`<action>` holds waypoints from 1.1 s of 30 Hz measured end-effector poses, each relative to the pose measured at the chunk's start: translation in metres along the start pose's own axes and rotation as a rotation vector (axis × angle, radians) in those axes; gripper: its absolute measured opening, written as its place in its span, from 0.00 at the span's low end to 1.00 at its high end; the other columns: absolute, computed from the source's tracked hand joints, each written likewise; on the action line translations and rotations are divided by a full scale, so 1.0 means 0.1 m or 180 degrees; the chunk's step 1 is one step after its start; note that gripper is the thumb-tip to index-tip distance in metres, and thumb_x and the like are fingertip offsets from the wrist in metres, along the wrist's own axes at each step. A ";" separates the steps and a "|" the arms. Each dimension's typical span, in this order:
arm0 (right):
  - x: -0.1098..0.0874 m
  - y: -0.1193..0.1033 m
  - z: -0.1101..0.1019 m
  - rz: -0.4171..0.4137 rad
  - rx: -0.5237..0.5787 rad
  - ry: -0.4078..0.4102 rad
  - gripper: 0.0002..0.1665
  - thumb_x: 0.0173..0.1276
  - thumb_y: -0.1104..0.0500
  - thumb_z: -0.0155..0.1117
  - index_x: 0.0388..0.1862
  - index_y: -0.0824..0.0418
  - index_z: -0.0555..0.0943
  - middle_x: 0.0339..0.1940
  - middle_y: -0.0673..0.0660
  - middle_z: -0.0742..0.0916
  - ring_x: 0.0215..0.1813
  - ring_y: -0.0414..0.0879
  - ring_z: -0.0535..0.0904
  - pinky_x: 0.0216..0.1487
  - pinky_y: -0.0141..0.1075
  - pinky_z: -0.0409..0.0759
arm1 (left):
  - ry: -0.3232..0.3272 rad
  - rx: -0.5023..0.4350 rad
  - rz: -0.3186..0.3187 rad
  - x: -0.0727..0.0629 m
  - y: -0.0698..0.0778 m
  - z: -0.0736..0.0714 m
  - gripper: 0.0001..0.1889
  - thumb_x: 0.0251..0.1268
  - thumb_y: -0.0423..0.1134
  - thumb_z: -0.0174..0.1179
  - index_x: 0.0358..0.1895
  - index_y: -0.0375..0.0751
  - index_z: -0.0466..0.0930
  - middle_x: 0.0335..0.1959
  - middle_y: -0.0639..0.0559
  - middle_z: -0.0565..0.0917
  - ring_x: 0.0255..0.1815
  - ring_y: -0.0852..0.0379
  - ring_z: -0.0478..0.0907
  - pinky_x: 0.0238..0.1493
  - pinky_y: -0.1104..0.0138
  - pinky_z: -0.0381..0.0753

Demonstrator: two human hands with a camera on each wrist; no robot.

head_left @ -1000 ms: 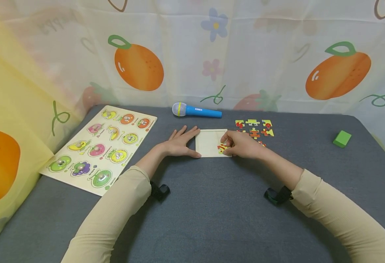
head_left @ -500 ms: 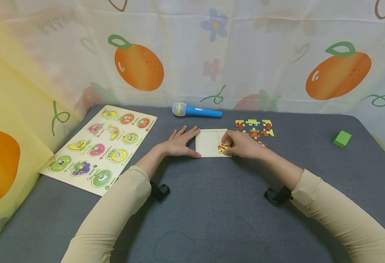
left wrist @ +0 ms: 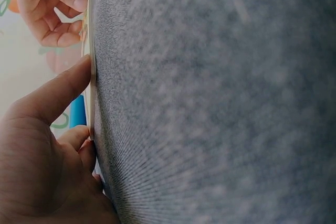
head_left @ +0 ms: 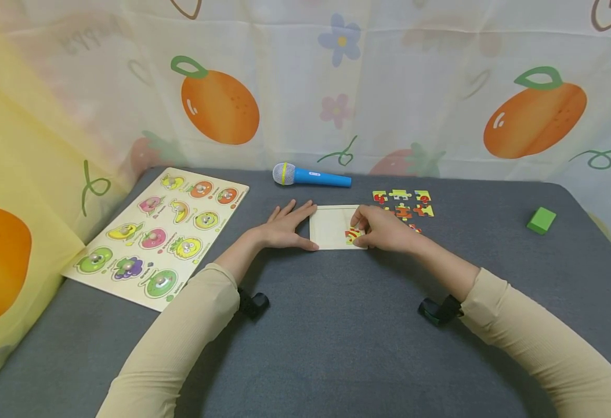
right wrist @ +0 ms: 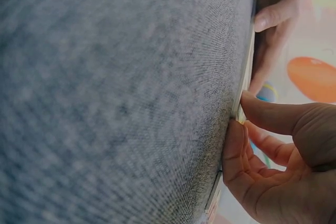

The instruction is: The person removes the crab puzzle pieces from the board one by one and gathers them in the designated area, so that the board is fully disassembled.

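A small pale wooden puzzle tray (head_left: 328, 227) lies flat on the grey cloth in the middle of the head view. My left hand (head_left: 284, 228) lies along its left edge with fingers spread; the thumb touches the near left corner. Over the tray's near right corner, my right hand (head_left: 386, 229) has thumb and fingers curled about a red and yellow jigsaw piece (head_left: 350, 235), partly hidden beneath the fingertips. Seen edge-on in the left wrist view, the tray (left wrist: 92, 77) meets my left thumb. In the right wrist view my right hand (right wrist: 283, 156) meets the tray's edge.
Several loose jigsaw pieces (head_left: 402, 210) lie right of the tray, some behind my right hand. A blue toy microphone (head_left: 318, 177) rests behind it. The fruit peg board (head_left: 154, 238) is at left, and a green block (head_left: 541, 220) at far right.
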State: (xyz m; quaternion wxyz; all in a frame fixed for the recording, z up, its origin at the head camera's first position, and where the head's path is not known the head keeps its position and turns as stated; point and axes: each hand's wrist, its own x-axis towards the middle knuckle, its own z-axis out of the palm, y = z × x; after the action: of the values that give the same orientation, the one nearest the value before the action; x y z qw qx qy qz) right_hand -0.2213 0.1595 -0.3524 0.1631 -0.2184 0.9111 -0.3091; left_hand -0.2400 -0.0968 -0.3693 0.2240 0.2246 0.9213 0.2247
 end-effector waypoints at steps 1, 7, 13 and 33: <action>0.00 0.00 0.00 0.0000 0.0007 0.0009 0.19 0.62 0.66 0.69 0.49 0.69 0.75 0.43 0.65 0.81 0.28 0.43 0.78 0.34 0.32 0.77 | -0.0001 -0.0002 -0.0001 0.00 0.00 0.00 0.51 0.60 0.57 0.63 0.81 0.55 0.42 0.84 0.56 0.39 0.85 0.45 0.27 0.81 0.44 0.25; 0.00 -0.02 0.01 -0.0001 0.0053 0.0079 0.19 0.60 0.67 0.71 0.48 0.68 0.74 0.43 0.63 0.81 0.28 0.43 0.78 0.32 0.32 0.79 | -0.0012 -0.0016 -0.0003 -0.01 0.01 -0.01 0.51 0.61 0.56 0.63 0.81 0.55 0.42 0.84 0.56 0.39 0.85 0.46 0.26 0.81 0.45 0.25; -0.02 -0.02 0.01 0.0043 0.0096 0.0090 0.20 0.60 0.67 0.71 0.48 0.66 0.72 0.41 0.61 0.79 0.29 0.44 0.77 0.32 0.33 0.79 | -0.0001 -0.0004 -0.0009 0.00 0.01 0.00 0.51 0.61 0.56 0.63 0.81 0.55 0.42 0.84 0.56 0.39 0.85 0.46 0.26 0.81 0.45 0.25; -0.04 0.00 0.01 0.0015 0.0162 0.0200 0.22 0.58 0.68 0.72 0.47 0.65 0.72 0.39 0.60 0.80 0.28 0.43 0.79 0.33 0.33 0.79 | -0.0019 -0.0001 0.0008 0.00 0.00 -0.01 0.51 0.60 0.57 0.63 0.81 0.54 0.41 0.84 0.56 0.39 0.85 0.46 0.26 0.81 0.44 0.25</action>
State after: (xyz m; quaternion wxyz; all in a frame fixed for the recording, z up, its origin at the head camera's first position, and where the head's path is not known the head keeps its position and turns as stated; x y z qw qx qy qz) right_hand -0.2176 0.1609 -0.3521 0.1406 -0.2022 0.9082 -0.3385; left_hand -0.2400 -0.0972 -0.3689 0.2265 0.2264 0.9203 0.2245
